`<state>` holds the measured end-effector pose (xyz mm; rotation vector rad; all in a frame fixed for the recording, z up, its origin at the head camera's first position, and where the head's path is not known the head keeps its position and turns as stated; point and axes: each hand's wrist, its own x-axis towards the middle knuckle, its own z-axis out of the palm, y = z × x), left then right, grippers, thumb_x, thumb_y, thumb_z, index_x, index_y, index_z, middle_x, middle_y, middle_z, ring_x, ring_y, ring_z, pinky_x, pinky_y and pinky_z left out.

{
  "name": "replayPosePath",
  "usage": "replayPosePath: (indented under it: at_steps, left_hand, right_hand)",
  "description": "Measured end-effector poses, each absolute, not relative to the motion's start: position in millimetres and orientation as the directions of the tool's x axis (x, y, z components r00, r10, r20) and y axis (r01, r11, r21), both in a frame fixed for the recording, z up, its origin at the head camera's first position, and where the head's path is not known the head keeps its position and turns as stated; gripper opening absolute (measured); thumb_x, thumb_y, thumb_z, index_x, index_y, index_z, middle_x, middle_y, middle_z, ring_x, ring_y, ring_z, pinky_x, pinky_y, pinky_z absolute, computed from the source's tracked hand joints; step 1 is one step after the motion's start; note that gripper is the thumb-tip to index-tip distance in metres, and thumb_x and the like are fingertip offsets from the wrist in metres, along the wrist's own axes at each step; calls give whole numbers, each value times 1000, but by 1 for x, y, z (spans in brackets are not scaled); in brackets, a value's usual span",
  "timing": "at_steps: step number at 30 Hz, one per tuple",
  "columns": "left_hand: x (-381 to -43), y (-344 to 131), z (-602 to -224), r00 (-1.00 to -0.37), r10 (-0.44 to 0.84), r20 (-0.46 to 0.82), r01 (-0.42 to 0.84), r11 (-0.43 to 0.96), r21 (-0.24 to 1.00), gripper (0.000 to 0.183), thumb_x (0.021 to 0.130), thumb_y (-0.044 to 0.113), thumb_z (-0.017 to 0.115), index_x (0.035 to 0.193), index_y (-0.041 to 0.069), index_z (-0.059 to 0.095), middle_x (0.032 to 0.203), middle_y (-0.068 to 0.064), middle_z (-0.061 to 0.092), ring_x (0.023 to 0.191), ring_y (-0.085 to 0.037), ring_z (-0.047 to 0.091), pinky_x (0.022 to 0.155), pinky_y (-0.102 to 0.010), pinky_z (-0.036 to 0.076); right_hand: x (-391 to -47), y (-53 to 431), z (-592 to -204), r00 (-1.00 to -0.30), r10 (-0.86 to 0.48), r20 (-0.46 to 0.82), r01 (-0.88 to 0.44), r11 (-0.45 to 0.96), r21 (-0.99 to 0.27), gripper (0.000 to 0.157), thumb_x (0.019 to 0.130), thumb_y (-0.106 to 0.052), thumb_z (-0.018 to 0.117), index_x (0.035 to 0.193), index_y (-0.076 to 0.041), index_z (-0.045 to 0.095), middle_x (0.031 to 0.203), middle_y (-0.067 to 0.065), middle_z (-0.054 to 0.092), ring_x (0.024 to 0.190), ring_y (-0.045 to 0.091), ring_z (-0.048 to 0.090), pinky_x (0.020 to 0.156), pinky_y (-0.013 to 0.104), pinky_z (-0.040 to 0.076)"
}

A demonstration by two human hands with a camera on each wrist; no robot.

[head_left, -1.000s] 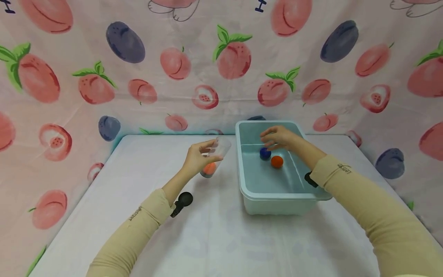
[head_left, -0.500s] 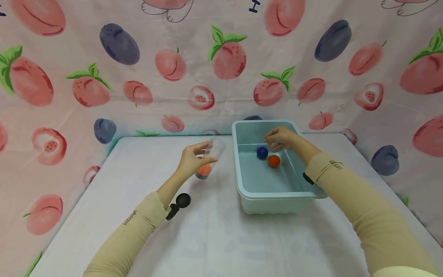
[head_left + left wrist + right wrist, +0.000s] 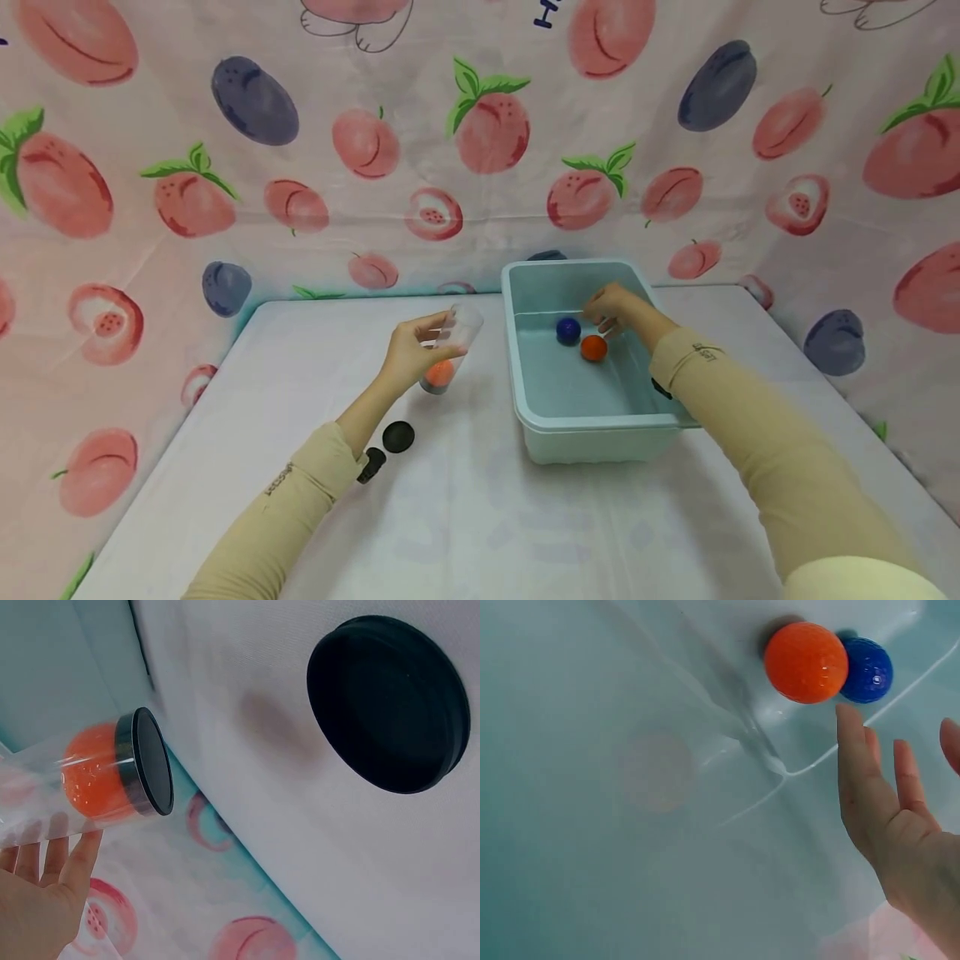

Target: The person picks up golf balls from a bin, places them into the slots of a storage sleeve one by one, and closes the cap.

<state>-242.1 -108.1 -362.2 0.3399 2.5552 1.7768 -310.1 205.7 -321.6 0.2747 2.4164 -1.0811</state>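
A person's left hand (image 3: 412, 350) grips a clear plastic tube (image 3: 465, 323) left of a pale blue-green rectangular plastic bin (image 3: 600, 423), thumb and fingers around its wall. The tube leans with its upper end towards the bin and its black end (image 3: 155, 761) down, a tilt that likely keeps the textured orange ball (image 3: 440, 373) inside seated at the bottom. Within the bin, the right hand (image 3: 618, 308) holds nothing, fingers loosely extended near a second, bright orange ball (image 3: 593, 348) and a glossy dark blue ball (image 3: 568, 332); the bin's walls presumably keep the pair from rolling off. A round black plastic lid (image 3: 398, 437) lies left of the bin on the white-covered table (image 3: 480, 517), probably the tube's own cap.

Hard to make out: whether the right fingertips touch either ball, or the two balls each other. The right thumb is cut off in its wrist view, the tube's upper end in the left one. A beige right sleeve (image 3: 780, 433) covers part of the bin's right rim; its lettering (image 3: 705, 353) is too small to read.
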Motion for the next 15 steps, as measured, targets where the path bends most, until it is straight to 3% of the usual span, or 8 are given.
replayPosePath:
  at_steps: [8,15]
  left_hand:
    - [-243,-111,-362,-979,176,100,156,340,927,63,75,13,79,133,11,54,129,-12,60,118,-30,57,93,-42,52]
    - [-240,-113,-362,-980,179,83,142,345,928,63,76,13,78,134,11,54,130,-12,60,118,-30,57,92,-42,52]
  right_hand:
    - [-318,212,-333,-861,30,-509,365,733,-574,49,90,-5,55,131,15,39,123,34,46,117,45,49,98,47,47]
    - [-321,209,-346,-842,54,-537,393,743,-542,43,88,-5,59,125,13,46,125,33,46,110,42,52,97,46,49]
